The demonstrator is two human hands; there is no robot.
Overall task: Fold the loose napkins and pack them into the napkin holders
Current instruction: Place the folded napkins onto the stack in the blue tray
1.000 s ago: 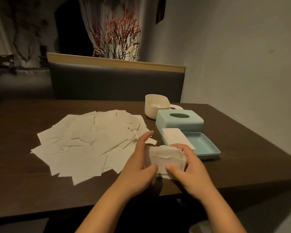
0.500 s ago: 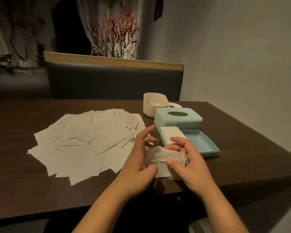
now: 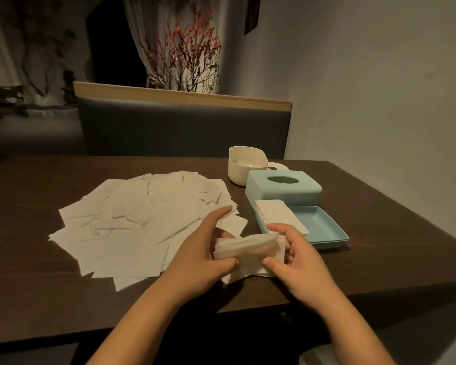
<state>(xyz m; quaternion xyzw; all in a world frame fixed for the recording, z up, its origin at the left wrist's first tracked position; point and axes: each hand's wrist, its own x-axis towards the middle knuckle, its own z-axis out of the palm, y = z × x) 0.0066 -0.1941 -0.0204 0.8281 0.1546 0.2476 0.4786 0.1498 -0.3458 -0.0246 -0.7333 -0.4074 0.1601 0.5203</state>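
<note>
A white napkin [image 3: 249,250], partly folded over on itself, is held just above the table near its front edge. My left hand [image 3: 203,255] pinches its left end between thumb and fingers. My right hand [image 3: 299,259] pinches its right end. A wide spread of loose white napkins [image 3: 145,219] lies to the left. The teal holder's base tray [image 3: 324,227] sits to the right with a stack of folded napkins [image 3: 278,214] in its left part. The teal lid [image 3: 282,189] with an oval slot stands behind the tray.
A cream holder tub [image 3: 245,164] stands behind the teal lid, with a white round lid [image 3: 277,167] beside it. The dark wooden table [image 3: 37,285] ends close in front of my hands. A padded bench back [image 3: 182,130] and a wall bound the far and right sides.
The napkin's upper layer has been rolled over toward me between both hands. My hands have lifted slightly and the napkin now looks like a thicker folded band.
</note>
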